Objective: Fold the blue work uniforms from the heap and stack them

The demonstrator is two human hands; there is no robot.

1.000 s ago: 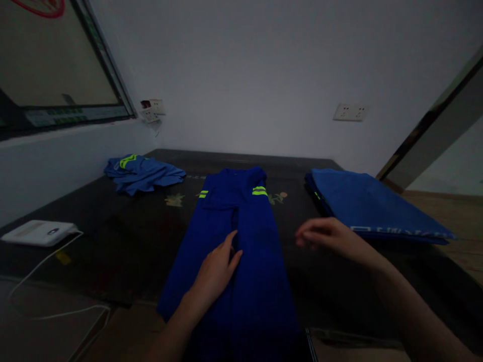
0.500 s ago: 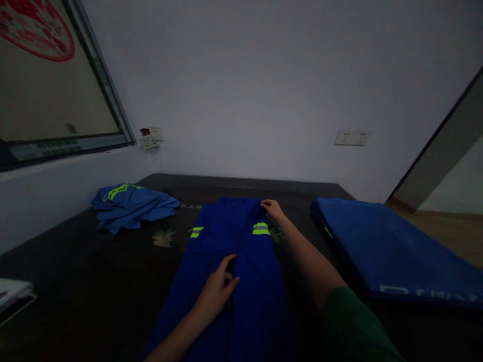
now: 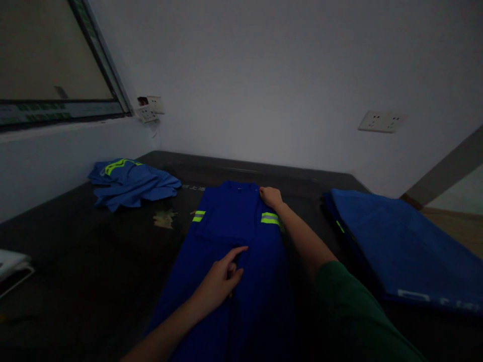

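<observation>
A dark blue work garment (image 3: 226, 231) with yellow-and-silver reflective bands lies lengthwise in front of me, its collar at the far end. My left hand (image 3: 221, 281) rests on its middle, index finger stretched out, thumb apart and the other fingers curled; nothing shows in its grasp. At the garment's far right shoulder, beside the collar, the fingers of my right hand (image 3: 270, 197) are pinched on the cloth. The garment's near end runs into shadow at the bottom of the view.
On the dark table (image 3: 101, 261), a crumpled lighter blue garment (image 3: 136, 182) lies at the back left. Folded blue cloth (image 3: 403, 241) with white print is at the right. A white object (image 3: 13, 264) sits at the left edge. Wall sockets (image 3: 381, 121) are behind.
The view has tilted and shifted slightly. My left hand has slid a little up the garment, its index finger straighter. My right hand stays at the shoulder, its fingers more closed.
</observation>
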